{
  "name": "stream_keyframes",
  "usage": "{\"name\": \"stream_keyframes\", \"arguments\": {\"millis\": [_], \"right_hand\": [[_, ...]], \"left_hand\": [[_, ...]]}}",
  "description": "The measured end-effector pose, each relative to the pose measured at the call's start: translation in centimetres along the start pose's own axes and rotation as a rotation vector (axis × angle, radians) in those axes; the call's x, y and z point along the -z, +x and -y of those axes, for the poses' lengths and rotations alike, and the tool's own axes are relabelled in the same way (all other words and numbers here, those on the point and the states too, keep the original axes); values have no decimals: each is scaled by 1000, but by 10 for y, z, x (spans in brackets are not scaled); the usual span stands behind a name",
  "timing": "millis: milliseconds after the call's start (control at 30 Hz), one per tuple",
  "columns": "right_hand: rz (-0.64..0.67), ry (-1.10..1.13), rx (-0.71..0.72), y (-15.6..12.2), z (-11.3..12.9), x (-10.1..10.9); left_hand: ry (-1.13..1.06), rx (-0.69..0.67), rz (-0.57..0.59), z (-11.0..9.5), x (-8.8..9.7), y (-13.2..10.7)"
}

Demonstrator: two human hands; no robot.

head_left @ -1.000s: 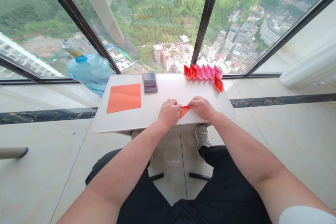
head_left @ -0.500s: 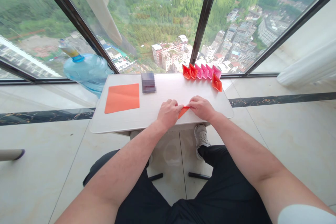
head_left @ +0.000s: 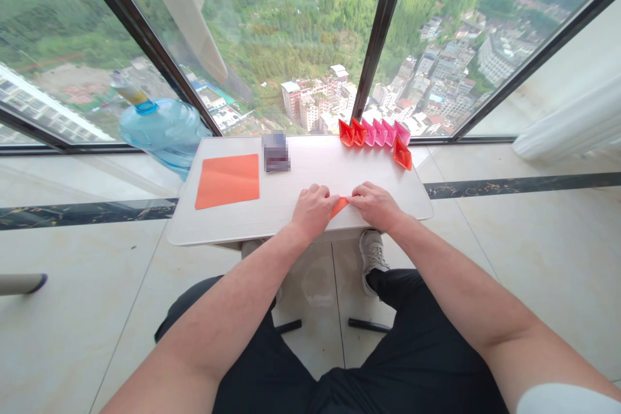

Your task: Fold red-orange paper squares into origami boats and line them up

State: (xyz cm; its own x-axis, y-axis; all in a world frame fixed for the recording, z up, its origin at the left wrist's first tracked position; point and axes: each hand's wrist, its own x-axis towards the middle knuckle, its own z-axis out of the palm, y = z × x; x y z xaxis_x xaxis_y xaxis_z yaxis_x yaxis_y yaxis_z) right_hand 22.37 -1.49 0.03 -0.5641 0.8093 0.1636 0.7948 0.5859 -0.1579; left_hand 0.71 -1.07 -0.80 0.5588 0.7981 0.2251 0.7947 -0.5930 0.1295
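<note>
A small folded piece of orange paper (head_left: 339, 208) lies at the front edge of the white table, between my hands. My left hand (head_left: 314, 208) is closed on its left side, fingertips pressed to the top edge. On the other side my right hand (head_left: 372, 204) pinches the right corner between thumb and fingers. Both hands hide parts of the paper. Farther left lies a flat orange sheet (head_left: 227, 181). Several folded red and pink paper boats (head_left: 373, 134) stand in a row at the back right, with one red-orange paper boat (head_left: 402, 154) in front of them.
A dark, pixelated object (head_left: 276, 152) sits at the back middle of the white table (head_left: 291, 185). Behind the table's left corner is a large blue water bottle (head_left: 162, 129). Tall windows (head_left: 291, 26) rise beyond the table, and my shoe (head_left: 372, 252) is below its front edge.
My right hand has shifted slightly down along the paper's right corner. The left hand stays in place, and the whole view has moved a little.
</note>
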Motion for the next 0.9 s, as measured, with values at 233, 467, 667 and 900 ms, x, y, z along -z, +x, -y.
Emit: {"name": "stream_keyframes", "arguments": {"millis": [233,467,667,900], "right_hand": [[14,42,-51,-3,-9,4],[-88,102,-246,0,-14,5],[-42,91,-125,9,12,2],[-61,30,-214,11,19,1]], "left_hand": [[15,-7,17,-2,3,0],[36,-4,3,-6,2,1],[17,8,-48,-5,-4,1],[18,14,-57,-5,-6,2]]}}
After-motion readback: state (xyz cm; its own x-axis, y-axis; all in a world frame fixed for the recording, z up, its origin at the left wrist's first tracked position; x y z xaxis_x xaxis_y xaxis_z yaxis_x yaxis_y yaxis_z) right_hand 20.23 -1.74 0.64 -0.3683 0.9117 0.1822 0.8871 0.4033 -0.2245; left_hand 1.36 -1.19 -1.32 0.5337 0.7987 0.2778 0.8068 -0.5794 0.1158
